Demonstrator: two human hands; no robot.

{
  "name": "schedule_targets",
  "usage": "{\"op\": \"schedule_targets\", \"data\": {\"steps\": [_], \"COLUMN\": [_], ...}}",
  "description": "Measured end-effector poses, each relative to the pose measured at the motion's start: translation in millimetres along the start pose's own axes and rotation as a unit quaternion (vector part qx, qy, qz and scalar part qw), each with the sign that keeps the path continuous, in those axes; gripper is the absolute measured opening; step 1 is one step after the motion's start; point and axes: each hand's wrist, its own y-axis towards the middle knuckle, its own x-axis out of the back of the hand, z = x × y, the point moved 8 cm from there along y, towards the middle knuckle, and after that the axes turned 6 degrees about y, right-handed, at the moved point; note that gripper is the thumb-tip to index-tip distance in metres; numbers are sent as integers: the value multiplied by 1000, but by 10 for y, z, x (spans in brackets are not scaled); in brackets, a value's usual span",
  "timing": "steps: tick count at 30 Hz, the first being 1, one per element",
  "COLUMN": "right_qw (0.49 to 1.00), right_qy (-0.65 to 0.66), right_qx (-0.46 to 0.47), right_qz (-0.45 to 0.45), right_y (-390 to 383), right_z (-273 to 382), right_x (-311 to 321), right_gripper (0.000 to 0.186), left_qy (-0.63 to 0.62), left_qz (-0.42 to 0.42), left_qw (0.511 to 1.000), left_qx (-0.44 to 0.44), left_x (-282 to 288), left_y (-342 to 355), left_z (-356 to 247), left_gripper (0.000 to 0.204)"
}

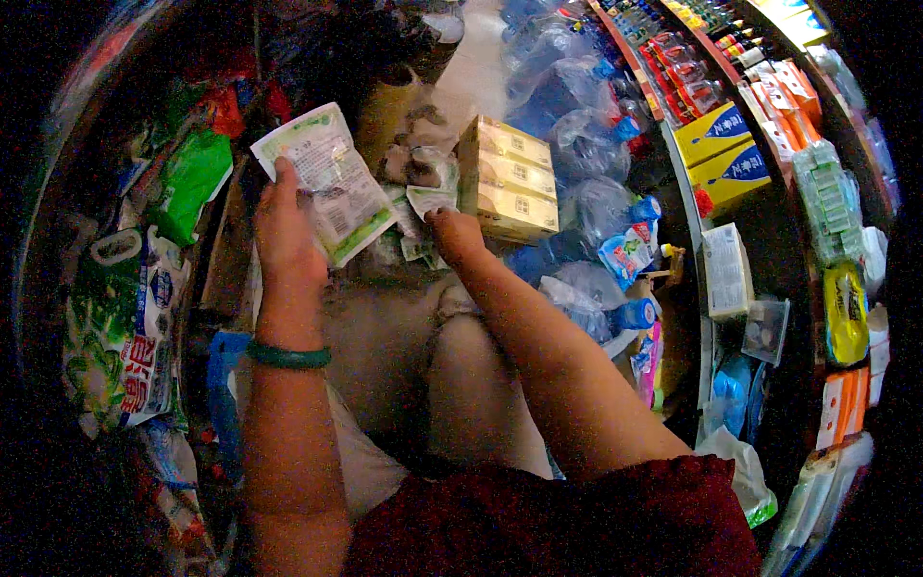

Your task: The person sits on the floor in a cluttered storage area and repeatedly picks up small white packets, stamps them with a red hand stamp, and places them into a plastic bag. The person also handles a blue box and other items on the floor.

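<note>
My left hand (288, 236) is closed on the edge of a flat white packet (322, 183) with green bands, thumb on its face. The packet is held up, tilted, with its printed side toward me. My right hand (456, 236) is closed on a small pale packet (433, 197), whose lower part the fingers hide. Beside the right hand is a stack of cream-coloured boxes (508, 178). Behind the two packets are more crinkled clear and pale wrappings, too blurred to tell apart.
Large clear plastic bottles (586, 144) in wrap stand to the right. Beyond them, shelves hold yellow-and-blue boxes (723, 149), red-capped bottles and a white box (726, 271). On the left are a green bag (192, 183) and a large green-and-white handled bag (120, 327). Something dark, perhaps hair, is at the top.
</note>
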Motion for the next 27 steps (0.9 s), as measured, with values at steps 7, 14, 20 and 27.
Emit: {"op": "schedule_targets", "data": {"steps": [7,14,20,27], "right_qw": [999,913,822,981], "right_qy": [37,366,504,0], "right_qx": [-30,-101,-245,-47], "right_qz": [11,-148,100,190], "right_y": [-41,-1017,-2312,-2893], "right_z": [-69,-825,-957,-400], "right_x": [48,525,436,425], "right_gripper": [20,17,17,70], "left_qy": [13,4,-4,30], "left_qz": [-2,5,-2,-34], "left_qw": [1000,1000,1000,999], "left_qx": [-4,24,20,11], "left_x": [30,262,202,340], "left_y": [77,202,16,-25], "left_z": [24,107,-35,-42], "left_gripper": [39,43,44,50]}}
